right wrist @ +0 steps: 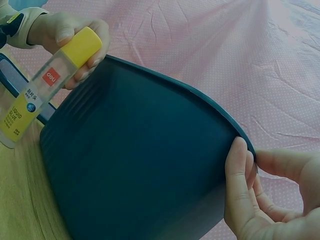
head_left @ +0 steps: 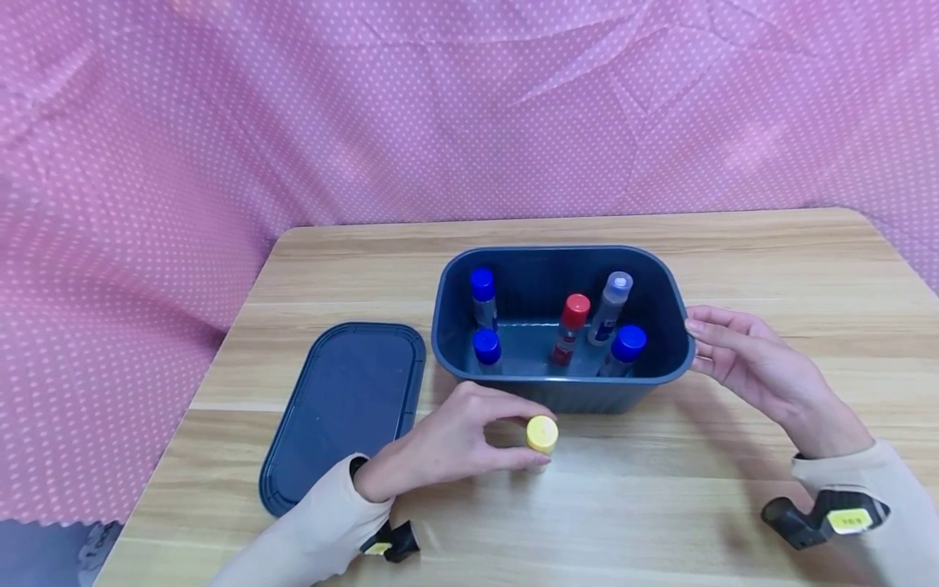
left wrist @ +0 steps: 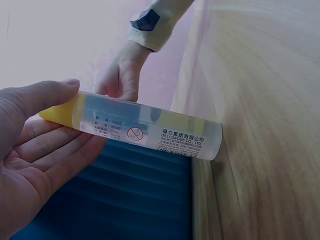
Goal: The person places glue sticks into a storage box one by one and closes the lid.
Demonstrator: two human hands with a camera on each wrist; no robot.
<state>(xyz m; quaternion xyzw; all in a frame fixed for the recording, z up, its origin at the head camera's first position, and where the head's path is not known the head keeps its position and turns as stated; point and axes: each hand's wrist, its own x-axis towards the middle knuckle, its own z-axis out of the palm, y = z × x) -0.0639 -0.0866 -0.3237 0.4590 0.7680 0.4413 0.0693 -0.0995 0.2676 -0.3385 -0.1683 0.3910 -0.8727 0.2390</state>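
Note:
A clear liquid glue bottle [left wrist: 145, 125] with a yellow cap [head_left: 542, 434] is pinched near its top between the thumb and fingers of my left hand [head_left: 458, 436]. It is upright in front of a dark blue bin [head_left: 557, 395], its base at or just above the tabletop. My right hand [head_left: 751, 367] grips the bin's right end, thumb at the rim. Inside the bin are a red-capped bottle [head_left: 572, 326], a pale-capped bottle [head_left: 610, 308] and blue-capped bottles at left back [head_left: 482, 285], left front [head_left: 487, 346] and right front [head_left: 627, 344]; their lower parts are partly hidden.
A dark blue lid [head_left: 345, 408] lies flat on the wooden table [head_left: 645, 505], left of the bin and partly behind my left forearm. Pink dotted cloth [head_left: 469, 122] hangs beyond the table's back edge and down the left side.

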